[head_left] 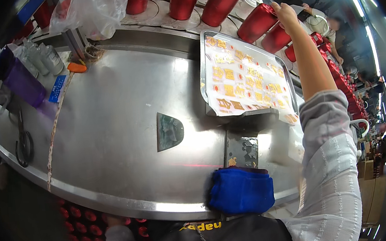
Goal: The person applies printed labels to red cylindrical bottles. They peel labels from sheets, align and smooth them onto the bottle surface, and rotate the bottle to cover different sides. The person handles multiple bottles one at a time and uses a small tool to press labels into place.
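My right arm reaches out to the far right. Its hand [286,15] is closed at the top end of a shiny red metal bottle [256,23], which stands on the conveyor beyond the table. My left hand [114,220] hangs low past the table's near edge, dim and blurred, beside several red bottles [85,231] below. Its fingers cannot be made out. Below the right hand, a metal tray [203,73] holds a white sheet of gold lettered stickers and small red ones.
A folded blue cloth [241,191] lies at the table's near edge. A dark scraper-like plate [170,131] lies mid-table. Scissors [24,141], a purple bottle [21,79] and an orange-handled tool [76,67] are at left. More red bottles [186,0] line the conveyor; people work at far right.
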The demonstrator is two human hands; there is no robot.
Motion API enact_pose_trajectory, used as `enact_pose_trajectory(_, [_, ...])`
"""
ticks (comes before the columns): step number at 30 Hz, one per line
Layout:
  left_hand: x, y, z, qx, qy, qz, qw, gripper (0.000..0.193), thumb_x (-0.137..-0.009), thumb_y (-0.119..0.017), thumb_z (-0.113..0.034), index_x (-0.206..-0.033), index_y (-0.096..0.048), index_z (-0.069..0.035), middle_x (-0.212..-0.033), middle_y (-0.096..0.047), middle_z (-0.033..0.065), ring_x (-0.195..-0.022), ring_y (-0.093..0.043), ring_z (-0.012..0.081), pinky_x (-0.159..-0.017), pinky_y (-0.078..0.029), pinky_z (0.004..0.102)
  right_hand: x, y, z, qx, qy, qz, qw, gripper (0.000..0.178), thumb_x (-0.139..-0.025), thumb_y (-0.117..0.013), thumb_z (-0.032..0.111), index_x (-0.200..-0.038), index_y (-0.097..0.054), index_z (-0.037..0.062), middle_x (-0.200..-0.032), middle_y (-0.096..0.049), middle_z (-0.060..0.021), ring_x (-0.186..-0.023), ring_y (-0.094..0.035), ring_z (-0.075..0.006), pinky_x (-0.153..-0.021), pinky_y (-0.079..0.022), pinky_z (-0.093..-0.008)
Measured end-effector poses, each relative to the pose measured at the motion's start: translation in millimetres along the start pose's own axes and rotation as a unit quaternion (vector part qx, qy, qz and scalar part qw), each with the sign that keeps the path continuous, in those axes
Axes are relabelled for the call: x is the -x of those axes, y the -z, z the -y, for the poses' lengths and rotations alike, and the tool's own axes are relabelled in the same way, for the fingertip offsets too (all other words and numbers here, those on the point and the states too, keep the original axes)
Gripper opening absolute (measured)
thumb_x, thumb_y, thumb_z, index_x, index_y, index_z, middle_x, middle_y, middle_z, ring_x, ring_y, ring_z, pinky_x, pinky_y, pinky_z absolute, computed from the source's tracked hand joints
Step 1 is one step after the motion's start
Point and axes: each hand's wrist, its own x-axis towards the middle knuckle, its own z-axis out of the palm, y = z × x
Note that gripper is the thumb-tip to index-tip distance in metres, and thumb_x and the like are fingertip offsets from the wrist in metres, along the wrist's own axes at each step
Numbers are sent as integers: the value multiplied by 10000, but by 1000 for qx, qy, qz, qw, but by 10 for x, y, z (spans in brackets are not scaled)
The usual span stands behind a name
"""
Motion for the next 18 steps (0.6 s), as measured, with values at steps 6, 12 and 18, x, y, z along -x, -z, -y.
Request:
enact_pose_trajectory(6, [641,455,-839,218,-111,7,970,402,-968,-606,-197,-1318,-503,-30,-1298,-582,134,-1185,-555,326,-1067,-404,454,-179,-215,-454,47,68,-71,994,471,-907,-629,447,-1111,-715,31,-1117,-692,-247,-1102,-646,-358,-948,-481,-429])
enact_pose_trajectory(12, [1125,890,-2319,40,-383,-30,922,225,-948,-552,-94,-1106,-620,53,-1029,-633,243,-967,-602,431,-897,-478,428,74,120,-987,41,181,-165,969,388,-900,-662,341,-958,-715,-39,-1044,-676,-276,-1050,-618,-419,-952,-475,-464])
enact_pose_trajectory(18, [1618,1263,-3155,150,-477,33,865,136,-958,-539,-63,-1045,-602,21,-985,-682,204,-878,-669,344,-811,-537,400,590,1471,-989,20,295,-128,947,369,-958,-634,339,-1078,-701,-3,-1052,-710,-189,-981,-684,-281,-874,-505,-359])
